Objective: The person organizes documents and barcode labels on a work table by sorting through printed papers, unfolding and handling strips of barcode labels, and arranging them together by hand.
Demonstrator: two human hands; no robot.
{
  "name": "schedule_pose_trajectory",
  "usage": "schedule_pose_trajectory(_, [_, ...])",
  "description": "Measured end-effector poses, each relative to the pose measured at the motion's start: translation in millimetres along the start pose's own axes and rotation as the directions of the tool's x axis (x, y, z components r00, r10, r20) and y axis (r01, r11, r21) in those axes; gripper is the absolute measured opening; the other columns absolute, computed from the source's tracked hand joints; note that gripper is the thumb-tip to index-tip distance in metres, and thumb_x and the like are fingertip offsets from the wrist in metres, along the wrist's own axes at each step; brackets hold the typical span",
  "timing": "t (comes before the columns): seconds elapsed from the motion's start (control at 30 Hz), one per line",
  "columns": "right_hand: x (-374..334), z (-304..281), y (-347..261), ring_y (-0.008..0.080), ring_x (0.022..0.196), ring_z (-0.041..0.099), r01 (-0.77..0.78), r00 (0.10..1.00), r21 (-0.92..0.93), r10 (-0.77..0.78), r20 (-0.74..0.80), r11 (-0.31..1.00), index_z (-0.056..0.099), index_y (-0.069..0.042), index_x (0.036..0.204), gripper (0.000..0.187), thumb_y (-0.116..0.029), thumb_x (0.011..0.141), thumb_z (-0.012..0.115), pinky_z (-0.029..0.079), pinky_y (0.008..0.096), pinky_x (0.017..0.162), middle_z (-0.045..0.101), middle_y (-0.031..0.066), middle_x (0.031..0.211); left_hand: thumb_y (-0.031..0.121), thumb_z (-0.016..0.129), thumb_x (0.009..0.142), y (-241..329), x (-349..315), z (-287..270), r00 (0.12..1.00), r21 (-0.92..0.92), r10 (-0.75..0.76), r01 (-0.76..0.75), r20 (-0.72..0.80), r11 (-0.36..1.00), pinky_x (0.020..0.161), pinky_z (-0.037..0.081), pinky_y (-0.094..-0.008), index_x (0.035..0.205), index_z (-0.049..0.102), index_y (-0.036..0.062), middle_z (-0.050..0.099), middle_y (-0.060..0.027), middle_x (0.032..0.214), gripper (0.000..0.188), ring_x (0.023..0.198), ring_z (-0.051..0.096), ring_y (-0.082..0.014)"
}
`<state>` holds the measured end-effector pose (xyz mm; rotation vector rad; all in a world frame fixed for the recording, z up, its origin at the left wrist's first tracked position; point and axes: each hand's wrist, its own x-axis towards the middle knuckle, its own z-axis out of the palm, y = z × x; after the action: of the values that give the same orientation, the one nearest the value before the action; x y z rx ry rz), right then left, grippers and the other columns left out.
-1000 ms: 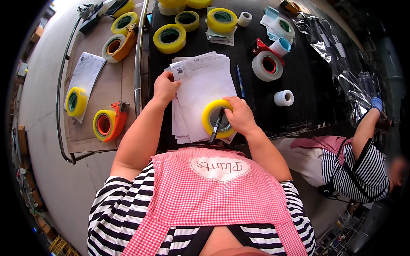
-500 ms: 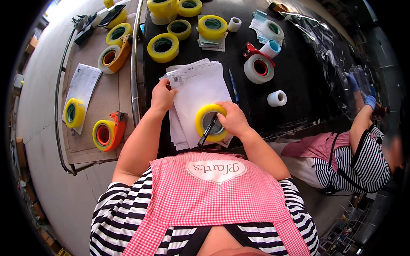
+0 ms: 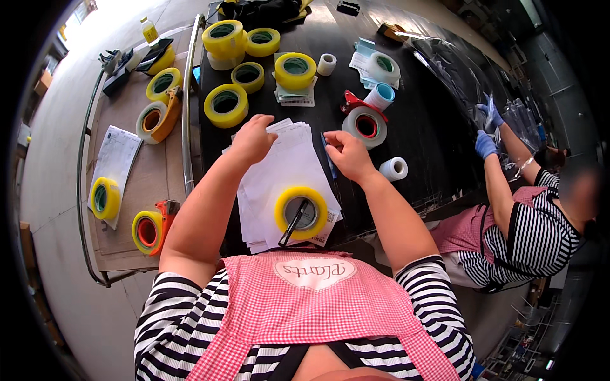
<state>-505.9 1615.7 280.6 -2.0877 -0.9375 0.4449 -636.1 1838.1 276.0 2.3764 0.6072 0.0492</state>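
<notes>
A stack of white printed sheets [image 3: 273,181] lies on the black table in front of me. Over its upper left corner is my left hand [image 3: 254,141], thumb and fingers apart, holding nothing visible. A yellow tape roll [image 3: 283,208] rests on the lower part of the stack, with a black pen [image 3: 293,223] lying across its hole. My right hand [image 3: 348,154] hovers at the stack's right edge, its fingers half curled and thumb apart. Right at its fingertips lies a blue pen [image 3: 333,169]; whether they touch it is hard to make out.
Yellow tape rolls [image 3: 225,106] and a red tape dispenser [image 3: 366,127] sit beyond the stack. A white roll [image 3: 394,169] stands to the right. On the left is a cart [image 3: 105,244] with tape and an orange dispenser [image 3: 152,230]. A gloved co-worker [image 3: 487,146] handles clear plastic at right.
My right hand has let go of the yellow tape roll and moved up beside the blue pen. My left hand has lifted off the edge of the sheets. The view has shifted.
</notes>
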Motion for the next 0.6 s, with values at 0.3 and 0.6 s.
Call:
schedule_pose_trajectory(0.3, [164.4, 14.4, 16.1, 0.0309, 0.11, 0.057, 0.275, 0.934, -0.366, -0.337, -0.118, 0.889, 0.065, -0.006, 0.113, 0.032, -0.009, 0.085, 0.048, 0.045, 0.0395, 0.096, 0.064, 0.0132, 0.114, 0.016, 0.062, 0.086, -4.7, 116.9, 54.9, 0.991, 0.201, 0.102, -0.084, -0.082, 0.976, 0.106, 0.037, -0.0354, 0.128, 0.053, 0.0091, 0.049, -0.011, 0.137, 0.043, 0.129, 0.043, -0.0281])
schedule_pose_trajectory(0.6, [217.1, 65.1, 31.0, 0.0248, 0.113, 0.054, 0.324, 0.883, -0.597, -0.461, -0.087, 0.734, 0.066, -0.011, 0.111, 0.031, -0.015, 0.087, 0.046, 0.045, 0.0358, 0.095, 0.065, 0.0052, 0.111, 0.014, 0.056, 0.088, -23.3, 118.3, 77.0, 0.973, 0.26, 0.17, -0.125, -0.157, 0.957, 0.107, 0.036, -0.0376, 0.119, 0.058, 0.0079, 0.048, -0.0141, 0.137, 0.032, 0.13, 0.042, -0.0297])
